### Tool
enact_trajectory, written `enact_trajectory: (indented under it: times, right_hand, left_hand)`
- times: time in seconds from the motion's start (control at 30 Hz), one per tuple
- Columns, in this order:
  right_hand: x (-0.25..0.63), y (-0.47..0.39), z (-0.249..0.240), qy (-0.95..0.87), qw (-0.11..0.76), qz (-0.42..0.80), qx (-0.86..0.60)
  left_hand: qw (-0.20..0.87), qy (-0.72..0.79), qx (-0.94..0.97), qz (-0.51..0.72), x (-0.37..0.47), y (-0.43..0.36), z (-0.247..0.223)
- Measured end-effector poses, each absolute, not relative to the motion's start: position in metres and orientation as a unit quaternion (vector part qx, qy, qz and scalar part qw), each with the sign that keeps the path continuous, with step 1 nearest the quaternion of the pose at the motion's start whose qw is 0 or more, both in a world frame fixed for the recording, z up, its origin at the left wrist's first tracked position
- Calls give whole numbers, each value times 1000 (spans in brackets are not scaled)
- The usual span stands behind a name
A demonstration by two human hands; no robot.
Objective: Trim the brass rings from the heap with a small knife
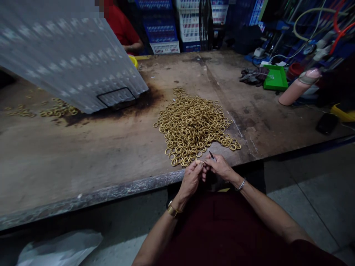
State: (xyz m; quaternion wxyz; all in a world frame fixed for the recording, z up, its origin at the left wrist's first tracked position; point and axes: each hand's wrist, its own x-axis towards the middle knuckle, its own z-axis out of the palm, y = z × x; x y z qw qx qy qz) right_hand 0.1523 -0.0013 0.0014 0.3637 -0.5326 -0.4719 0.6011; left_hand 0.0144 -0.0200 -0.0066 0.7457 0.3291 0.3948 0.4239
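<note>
A heap of brass-coloured rings (194, 122) lies on the worktable, just beyond both hands. At the table's front edge my left hand (192, 178) is closed, its thumb and fingertips pinched on something too small to make out. My right hand (222, 168) meets it fingertip to fingertip. From the right fingers sticks up a small knife (212, 156) with a dark pointed blade; most of its handle is hidden in the grip.
The wooden worktable (97, 159) has a worn front edge. A grey ribbed panel (74, 59) leans at left, near scattered rings (58, 110). Rightward are a green tray (276, 77), a pinkish cylinder (298, 88) and hoses. A person in red (122, 26) and stacked crates (161, 31) are behind.
</note>
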Motion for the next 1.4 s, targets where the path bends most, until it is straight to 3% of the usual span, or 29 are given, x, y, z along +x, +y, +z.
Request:
enact_trajectory:
  times: [0.17, 0.3, 0.5, 0.73, 0.97, 1.2, 1.4]
  right_hand:
    - [155, -1, -1, -453, 367, 604, -544]
    - [157, -4, -2, -544, 359, 490, -579]
    - [156, -14, -5, -737, 238, 303, -555]
    - [166, -1, -6, -747, 123, 174, -629]
    - [153, 31, -2, -711, 194, 143, -660]
    - [137, 49, 3, -706, 114, 115, -689]
    - [134, 55, 3, -698, 102, 104, -702]
  left_hand:
    - [752, 386, 304, 440, 14, -23, -9]
    - [747, 384, 287, 460, 14, -22, -9]
    - [709, 409, 347, 458, 13, -22, -10]
    - [749, 370, 306, 457, 7, -29, -3]
    - [788, 353, 204, 461, 2, -24, 3]
    - [820, 312, 160, 453, -2, -23, -2]
    - [831, 318, 123, 438, -2, -19, -1]
